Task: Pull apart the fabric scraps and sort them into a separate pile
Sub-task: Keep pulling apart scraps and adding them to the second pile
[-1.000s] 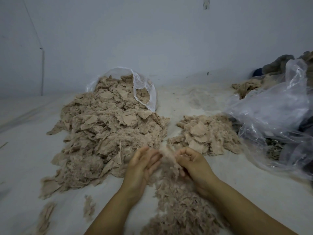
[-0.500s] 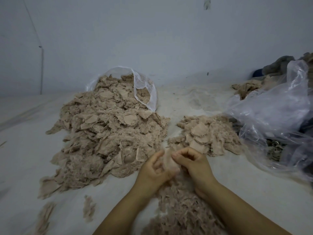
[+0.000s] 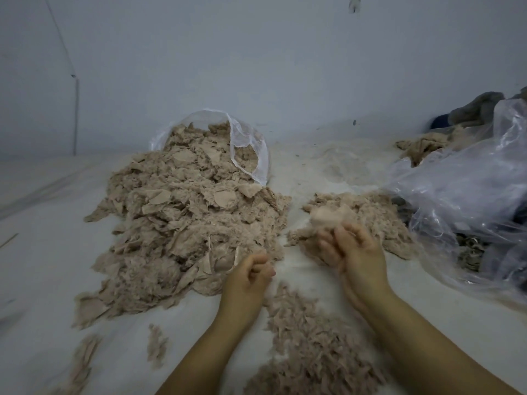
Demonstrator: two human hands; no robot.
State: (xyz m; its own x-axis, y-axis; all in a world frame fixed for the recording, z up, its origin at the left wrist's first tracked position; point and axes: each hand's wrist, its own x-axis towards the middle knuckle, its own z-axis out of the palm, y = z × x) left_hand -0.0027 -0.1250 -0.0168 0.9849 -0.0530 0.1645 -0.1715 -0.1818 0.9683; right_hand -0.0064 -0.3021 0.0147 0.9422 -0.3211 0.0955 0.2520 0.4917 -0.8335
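Note:
A big heap of beige fabric scraps [image 3: 185, 223] spills out of a clear bag [image 3: 248, 143] at centre left. A smaller pile of scraps [image 3: 376, 215] lies to its right. A third pile of fluffy shreds [image 3: 313, 354] sits between my forearms. My right hand [image 3: 353, 255] reaches over the near edge of the smaller pile and holds a blurred pale scrap [image 3: 330, 216] at its fingertips. My left hand [image 3: 248, 280] hovers by the front edge of the big heap, fingers curled in, with nothing visible in it.
A large crumpled clear plastic bag [image 3: 470, 195] fills the right side, with dark and beige cloth [image 3: 479, 106] behind it. Two loose scraps [image 3: 156, 346] lie on the white surface at lower left. A pale wall [image 3: 256, 67] stands close behind.
My hands were together over the near pile, pulling at a scrap. They have separated: the right hand carried the scrap up and right to the smaller pile, and the left stayed near the big heap.

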